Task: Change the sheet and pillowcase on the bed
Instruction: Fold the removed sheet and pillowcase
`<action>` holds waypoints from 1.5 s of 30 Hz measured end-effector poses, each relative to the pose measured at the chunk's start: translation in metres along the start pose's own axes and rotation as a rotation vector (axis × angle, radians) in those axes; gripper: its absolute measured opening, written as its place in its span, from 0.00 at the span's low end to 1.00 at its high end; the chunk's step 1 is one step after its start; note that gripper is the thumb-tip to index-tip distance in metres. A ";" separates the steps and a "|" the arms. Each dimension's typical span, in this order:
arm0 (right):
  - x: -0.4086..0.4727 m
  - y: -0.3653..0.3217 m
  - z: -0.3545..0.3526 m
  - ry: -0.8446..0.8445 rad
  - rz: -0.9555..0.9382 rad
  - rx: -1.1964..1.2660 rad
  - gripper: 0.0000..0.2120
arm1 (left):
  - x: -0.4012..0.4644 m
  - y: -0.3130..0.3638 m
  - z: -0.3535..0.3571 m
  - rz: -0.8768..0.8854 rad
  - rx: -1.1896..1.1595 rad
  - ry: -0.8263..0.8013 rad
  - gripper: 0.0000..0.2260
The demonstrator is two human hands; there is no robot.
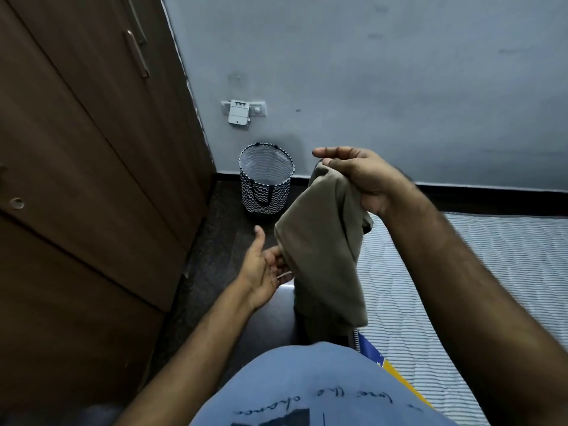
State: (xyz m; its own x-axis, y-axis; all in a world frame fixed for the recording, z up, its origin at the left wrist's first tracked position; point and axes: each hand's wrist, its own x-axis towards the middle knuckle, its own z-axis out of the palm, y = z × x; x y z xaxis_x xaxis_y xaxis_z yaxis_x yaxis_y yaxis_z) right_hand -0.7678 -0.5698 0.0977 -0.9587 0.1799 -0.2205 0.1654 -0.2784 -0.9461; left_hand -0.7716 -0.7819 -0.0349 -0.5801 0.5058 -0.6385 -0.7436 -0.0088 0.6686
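my right hand (pixel 359 176) is raised in front of me, its fingers curled round the top of a bunched olive-brown cloth (pixel 322 250), which hangs down from that grip in loose folds; whether it is the pillowcase or part of the sheet i cannot tell. my left hand (pixel 264 269) is lower, palm up, fingers relaxed and spread, its fingertips touching the hanging cloth near its lower left edge; it grips nothing that i can see.

outward from the hands: the mattress (pixel 461 272) lies to my right, bare, its striped quilted ticking showing with no sheet on it; a blue and yellow label (pixel 378 358) sits at its near corner. ahead on the dark floor, against the grey wall, stands a zigzag-patterned laundry basket (pixel 266 179), well apart from the cloth; what lies inside it is too dim to say. a brown wardrobe (pixel 92 149) fills my left side, and a white socket plate (pixel 241 112) sits on the wall above the basket.

as i judge it, the stripping is done; the cloth in hand looks headed for the basket, though it may equally be fresh linen. no pillow is in view; spreading a clean sheet remains.
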 end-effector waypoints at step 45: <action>0.001 0.043 -0.045 0.246 -0.343 -0.139 0.25 | -0.065 0.180 0.006 0.999 0.769 -0.194 0.16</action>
State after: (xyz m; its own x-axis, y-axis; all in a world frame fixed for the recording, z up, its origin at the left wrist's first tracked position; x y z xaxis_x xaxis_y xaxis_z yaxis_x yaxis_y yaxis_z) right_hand -0.7513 -0.5389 0.0457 -0.8827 0.4636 0.0774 -0.1066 -0.0369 -0.9936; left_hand -0.8658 -0.8108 0.1293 -0.6673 0.6859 0.2902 0.4073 0.0100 0.9132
